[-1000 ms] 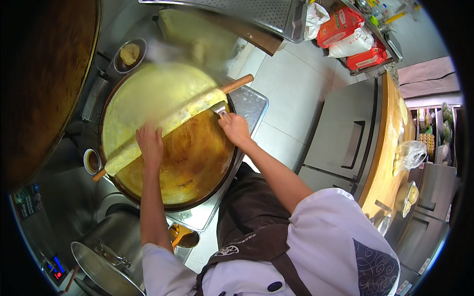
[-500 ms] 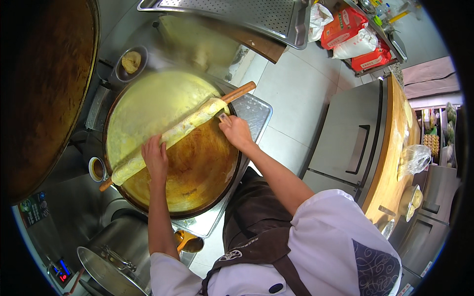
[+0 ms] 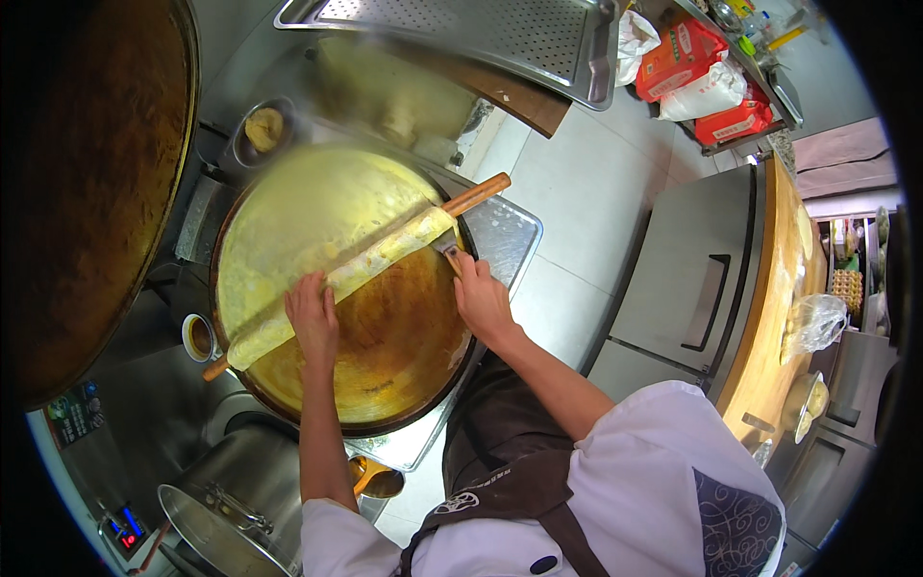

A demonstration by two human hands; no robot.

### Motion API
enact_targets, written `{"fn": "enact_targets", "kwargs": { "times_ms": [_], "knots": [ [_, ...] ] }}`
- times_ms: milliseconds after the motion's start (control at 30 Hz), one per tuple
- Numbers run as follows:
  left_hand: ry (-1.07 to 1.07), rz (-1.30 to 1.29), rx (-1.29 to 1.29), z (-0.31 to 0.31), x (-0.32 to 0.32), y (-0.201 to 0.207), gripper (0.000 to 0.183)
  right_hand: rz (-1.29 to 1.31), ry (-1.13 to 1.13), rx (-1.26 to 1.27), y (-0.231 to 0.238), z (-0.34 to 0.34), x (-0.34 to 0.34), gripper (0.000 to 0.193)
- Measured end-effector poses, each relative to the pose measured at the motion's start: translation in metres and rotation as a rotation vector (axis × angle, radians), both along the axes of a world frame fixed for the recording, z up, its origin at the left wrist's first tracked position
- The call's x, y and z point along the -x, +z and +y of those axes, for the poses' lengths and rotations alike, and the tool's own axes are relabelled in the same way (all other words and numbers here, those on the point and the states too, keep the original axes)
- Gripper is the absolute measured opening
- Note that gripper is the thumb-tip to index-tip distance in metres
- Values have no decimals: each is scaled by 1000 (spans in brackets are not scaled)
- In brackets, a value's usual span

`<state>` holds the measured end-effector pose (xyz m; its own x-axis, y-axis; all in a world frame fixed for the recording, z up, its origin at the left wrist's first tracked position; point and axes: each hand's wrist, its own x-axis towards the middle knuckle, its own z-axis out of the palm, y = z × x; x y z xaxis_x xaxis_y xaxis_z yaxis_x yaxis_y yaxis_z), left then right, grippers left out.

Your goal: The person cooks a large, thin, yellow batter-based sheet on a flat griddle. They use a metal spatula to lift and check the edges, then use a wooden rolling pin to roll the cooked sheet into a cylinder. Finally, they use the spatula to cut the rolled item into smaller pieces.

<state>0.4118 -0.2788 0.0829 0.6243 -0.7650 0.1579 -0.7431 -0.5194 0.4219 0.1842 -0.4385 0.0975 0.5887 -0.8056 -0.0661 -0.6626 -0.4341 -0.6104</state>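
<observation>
Griddle (image 3: 394, 337), pancake roll (image 3: 394, 254) under left hand (image 3: 313, 315)

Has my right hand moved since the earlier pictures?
Yes, slightly: judged against the round griddle, your right hand has shifted toward your body.

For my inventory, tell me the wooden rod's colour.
The wooden rod is orange-brown, best seen in the head view.

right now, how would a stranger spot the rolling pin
Start at the big round griddle, left of centre. Across it slants a roll of pale yellow sheet. The rolling pin runs through it, its bare brown ends jutting past the roll, unlike the small metal-bladed scraper in the right hand.
</observation>
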Motion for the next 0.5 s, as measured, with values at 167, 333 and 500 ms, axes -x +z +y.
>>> {"fn": "enact_targets", "kwargs": {
  "times_ms": [167, 333, 500],
  "knots": [
    [0, 19, -62, -1, -1, 3, 32, 14, 25, 34, -14, -12, -32, 34],
    [4, 41, -69, 6, -1, 0, 34, 23, 37, 36, -14, -10, -27, 36],
    [7, 34, -76, 3, 3, 4, 36, -17, 28, 86, -22, -13, -35, 38]
  ]
}}
